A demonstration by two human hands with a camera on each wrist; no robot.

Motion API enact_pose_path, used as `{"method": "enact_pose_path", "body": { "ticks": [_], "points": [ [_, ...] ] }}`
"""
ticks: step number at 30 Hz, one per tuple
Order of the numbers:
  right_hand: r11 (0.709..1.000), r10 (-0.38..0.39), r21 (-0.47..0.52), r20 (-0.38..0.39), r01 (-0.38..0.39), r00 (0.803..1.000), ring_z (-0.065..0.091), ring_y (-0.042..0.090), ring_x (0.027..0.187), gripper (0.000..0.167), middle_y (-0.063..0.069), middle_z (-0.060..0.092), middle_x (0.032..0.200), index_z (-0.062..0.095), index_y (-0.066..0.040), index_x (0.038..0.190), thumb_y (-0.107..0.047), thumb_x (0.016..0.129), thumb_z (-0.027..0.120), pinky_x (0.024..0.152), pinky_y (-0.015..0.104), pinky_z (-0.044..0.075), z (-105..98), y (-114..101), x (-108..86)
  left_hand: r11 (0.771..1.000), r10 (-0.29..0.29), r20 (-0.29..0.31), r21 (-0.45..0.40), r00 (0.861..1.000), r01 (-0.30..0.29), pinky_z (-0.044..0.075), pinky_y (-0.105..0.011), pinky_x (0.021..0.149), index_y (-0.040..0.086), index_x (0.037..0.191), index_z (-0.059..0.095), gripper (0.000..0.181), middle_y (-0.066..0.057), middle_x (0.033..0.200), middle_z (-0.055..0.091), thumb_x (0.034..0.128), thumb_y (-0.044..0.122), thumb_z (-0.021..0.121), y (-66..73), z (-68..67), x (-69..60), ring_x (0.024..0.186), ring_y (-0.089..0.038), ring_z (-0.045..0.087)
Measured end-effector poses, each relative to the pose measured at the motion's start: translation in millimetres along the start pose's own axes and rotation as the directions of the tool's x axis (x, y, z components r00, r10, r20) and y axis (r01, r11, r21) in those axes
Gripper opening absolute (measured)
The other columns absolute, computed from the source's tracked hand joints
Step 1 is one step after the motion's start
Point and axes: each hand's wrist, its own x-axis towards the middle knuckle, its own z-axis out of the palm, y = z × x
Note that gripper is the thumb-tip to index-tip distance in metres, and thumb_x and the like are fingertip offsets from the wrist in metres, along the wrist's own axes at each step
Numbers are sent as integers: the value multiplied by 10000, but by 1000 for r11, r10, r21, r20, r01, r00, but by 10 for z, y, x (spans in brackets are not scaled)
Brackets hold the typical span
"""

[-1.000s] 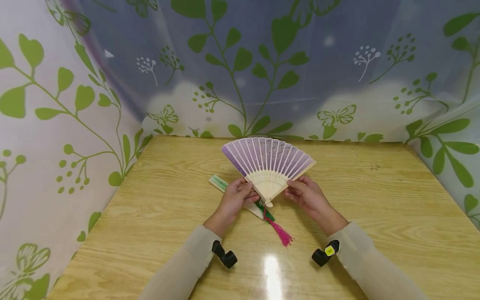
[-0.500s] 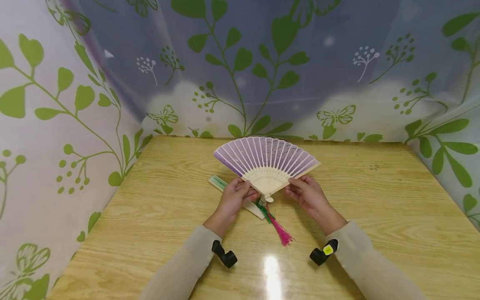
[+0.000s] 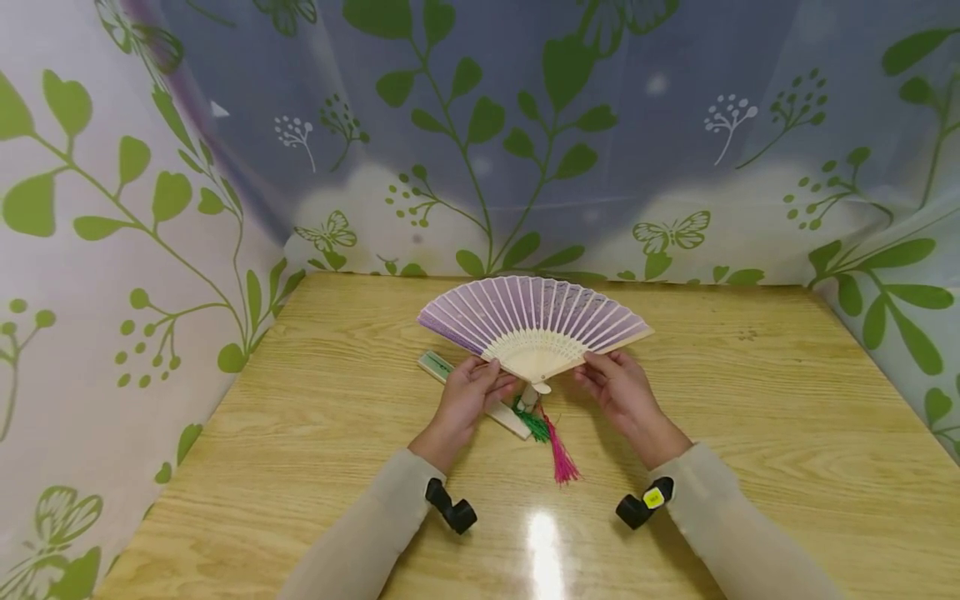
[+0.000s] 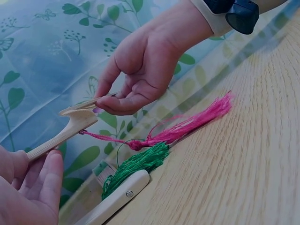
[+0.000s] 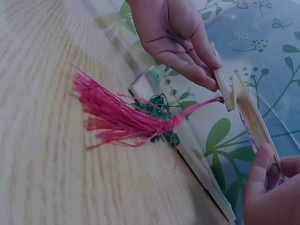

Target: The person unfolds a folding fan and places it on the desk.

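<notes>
A purple folding fan (image 3: 536, 321) with pale pierced ribs is spread wide, held above the table. My left hand (image 3: 467, 398) pinches its left outer rib between thumb and fingers. On the other side, my right hand (image 3: 621, 393) pinches the right outer rib. A pink tassel (image 3: 562, 454) hangs from the fan's pivot. Beneath, partly hidden by my left hand, a folded fan (image 3: 508, 418) with pale guards and a green patch lies on the table. Its green tassel (image 4: 140, 164) sits near its pivot end, beside the pink one in the left wrist view.
The wooden table (image 3: 337, 500) spreads around both hands. A patterned cloth (image 3: 480, 150) with green leaves and butterflies rises behind it and along both sides. Black wrist cameras (image 3: 452, 508) sit on both sleeves.
The purple fan has spread wider, its outer ribs moving apart and its pivot rising in the head view. My right hand has shifted slightly outward, and the pink tassel has swung a little.
</notes>
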Motion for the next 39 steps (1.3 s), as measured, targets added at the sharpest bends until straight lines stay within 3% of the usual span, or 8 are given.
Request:
{"method": "enact_pose_path", "body": {
  "ticks": [19, 29, 39],
  "points": [
    [998, -49, 47, -36, 50, 998, 645, 107, 669, 52, 0, 608, 744, 446, -45, 1020, -5, 1006, 475, 695, 182, 566, -22, -36, -67, 1000, -11, -28, -23, 1000, 10, 585, -221, 738, -67, 1128, 505, 175, -66, 860, 664, 1010, 62, 515, -27, 39, 0, 807, -137, 690],
    [995, -57, 79, -98, 65, 994, 640, 107, 659, 117, 14, 605, 731, 359, -53, 1011, 3, 1004, 462, 700, 180, 565, 26, -46, -115, 1000, -14, -32, -17, 999, 14, 583, -224, 757, -91, 1163, 504, 219, -53, 871, 679, 1009, 65, 517, -40, 45, -8, 818, -123, 687],
    [987, -113, 98, -159, 130, 981, 629, 104, 632, 172, 8, 597, 700, 335, -76, 962, 28, 989, 470, 698, 188, 571, 60, 25, -117, 1000, -18, -54, -8, 998, 17, 585, -238, 767, -97, 1216, 492, 263, -74, 914, 690, 1008, 62, 520, -54, 42, -31, 839, -133, 690]
  ]
}}
